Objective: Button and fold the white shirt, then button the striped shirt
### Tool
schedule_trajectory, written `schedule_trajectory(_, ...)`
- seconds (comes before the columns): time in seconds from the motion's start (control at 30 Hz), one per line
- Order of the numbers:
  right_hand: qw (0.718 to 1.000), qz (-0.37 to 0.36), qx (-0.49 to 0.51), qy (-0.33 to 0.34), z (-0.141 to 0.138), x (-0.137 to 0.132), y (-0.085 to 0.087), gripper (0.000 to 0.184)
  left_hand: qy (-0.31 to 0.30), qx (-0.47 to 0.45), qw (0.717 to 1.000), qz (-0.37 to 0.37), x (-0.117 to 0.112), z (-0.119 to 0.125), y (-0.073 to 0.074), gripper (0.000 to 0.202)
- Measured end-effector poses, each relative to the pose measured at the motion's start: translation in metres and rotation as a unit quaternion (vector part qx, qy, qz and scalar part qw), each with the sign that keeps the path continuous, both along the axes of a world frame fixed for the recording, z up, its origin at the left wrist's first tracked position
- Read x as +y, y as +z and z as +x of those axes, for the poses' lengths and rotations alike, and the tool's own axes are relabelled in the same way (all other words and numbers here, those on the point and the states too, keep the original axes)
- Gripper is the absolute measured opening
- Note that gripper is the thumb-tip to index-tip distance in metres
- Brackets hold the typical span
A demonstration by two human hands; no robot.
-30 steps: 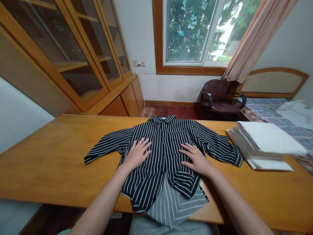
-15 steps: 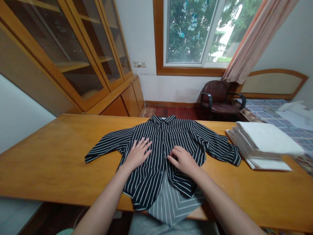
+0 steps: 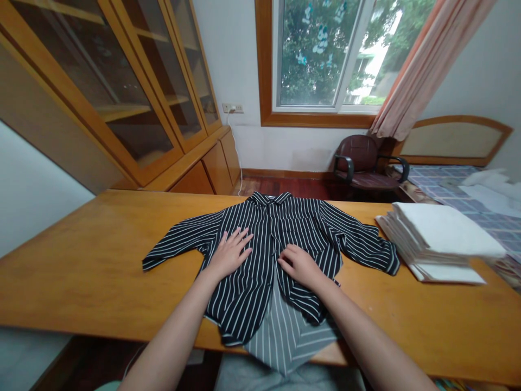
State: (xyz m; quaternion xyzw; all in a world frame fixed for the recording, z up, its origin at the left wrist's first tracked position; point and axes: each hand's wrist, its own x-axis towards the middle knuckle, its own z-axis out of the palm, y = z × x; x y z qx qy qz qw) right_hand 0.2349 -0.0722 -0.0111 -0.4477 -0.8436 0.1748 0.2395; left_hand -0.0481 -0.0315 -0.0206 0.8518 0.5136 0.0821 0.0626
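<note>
A black shirt with white stripes (image 3: pixel 248 282) lies front side up on the wooden table (image 3: pixel 81 271), collar at the far edge and sleeves out to both sides. Its lower front parts, baring the grey striped inside of the back, which hangs over the near edge. My left hand (image 3: pixel 230 255) rests flat on the left front panel with fingers spread. At the button edge of the other panel, my right hand (image 3: pixel 300 266) has its fingers curled and pinched on the shirt. Its fingertips are partly hidden.
A stack of folded white sheets (image 3: pixel 443 233) stands at the table's right, close to one cuff. Beyond the table are a dark red office chair (image 3: pixel 362 157), a bed (image 3: pixel 468 184) and, to the left, a glass-doored cabinet (image 3: pixel 163 98).
Both hands stay nearly in place. The lower front panel under my right hand has shifted slightly, and the hanging hem sits a little higher.
</note>
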Motion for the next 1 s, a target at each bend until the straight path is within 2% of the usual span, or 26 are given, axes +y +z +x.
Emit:
schedule_trajectory(0.17,1.0,0.003,0.003,-0.005,-0.001,0.0,0.0,0.008,0.003,0.001,1.0,-0.008,0.002,0.001,0.004,0.051)
schedule_trajectory(0.3,1.0,0.004,0.009,-0.003,0.0,0.0,0.001,0.01,-0.003,0.001,1.0,-0.017,0.001,0.01,0.018,0.043)
schedule_trajectory(0.43,1.0,0.004,0.026,-0.008,0.001,0.004,0.0,0.015,-0.078,-0.049,0.996,0.01,-0.003,0.033,0.036,0.031)
schedule_trajectory(0.53,0.999,0.001,0.043,-0.012,0.005,0.008,-0.001,0.019,-0.129,-0.092,0.987,-0.004,-0.003,0.053,0.041,0.025)
schedule_trajectory(0.6,0.998,-0.004,0.054,-0.011,0.008,0.012,-0.002,0.019,-0.148,-0.104,0.983,-0.02,0.002,0.064,0.039,0.02)
schedule_trajectory(0.7,0.997,-0.013,0.07,-0.009,0.013,0.019,-0.002,0.019,-0.145,-0.11,0.982,-0.048,0.014,0.073,0.032,0.014)
schedule_trajectory(0.87,0.997,-0.02,0.072,-0.027,0.016,0.029,-0.002,0.022,-0.127,-0.145,0.98,-0.053,0.036,0.07,0.019,0.013)
schedule_trajectory(1.0,0.997,-0.028,0.049,-0.049,0.012,0.031,-0.001,0.027,-0.129,-0.186,0.973,-0.034,0.039,0.065,0.006,0.01)
